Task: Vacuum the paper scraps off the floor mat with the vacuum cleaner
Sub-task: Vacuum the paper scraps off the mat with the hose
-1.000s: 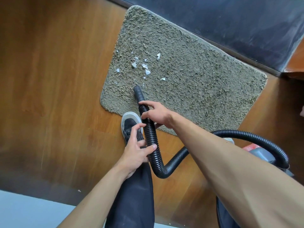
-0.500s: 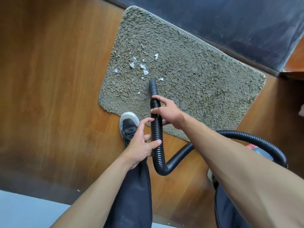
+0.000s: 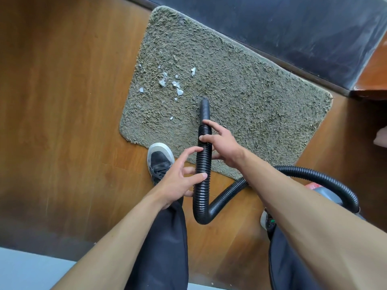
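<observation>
A grey-green shaggy floor mat (image 3: pixel 261 97) lies on the wooden floor. Several white paper scraps (image 3: pixel 173 83) are scattered on its left part, and one small scrap (image 3: pixel 171 117) lies nearer me. The black ribbed vacuum hose (image 3: pixel 202 195) runs up from a bend. Its smooth nozzle (image 3: pixel 204 109) rests on the mat just right of the scraps. My right hand (image 3: pixel 224 143) grips the hose right behind the nozzle. Lower down, my left hand (image 3: pixel 180 178) holds the hose loosely between thumb and fingers. The vacuum body (image 3: pixel 326 193), grey and red, sits at the right, mostly hidden by my right arm.
My left shoe (image 3: pixel 160 158) stands at the mat's near edge, and my right foot (image 3: pixel 267 220) is beside the vacuum. A dark wall panel (image 3: pixel 293 28) runs behind the mat. Wooden furniture (image 3: pixel 374 65) stands at the far right. Bare wooden floor (image 3: pixel 62 101) spreads to the left.
The nozzle has swung to the right and farther onto the mat, both hands moving with it. The scrap that lay by the nozzle tip no longer shows.
</observation>
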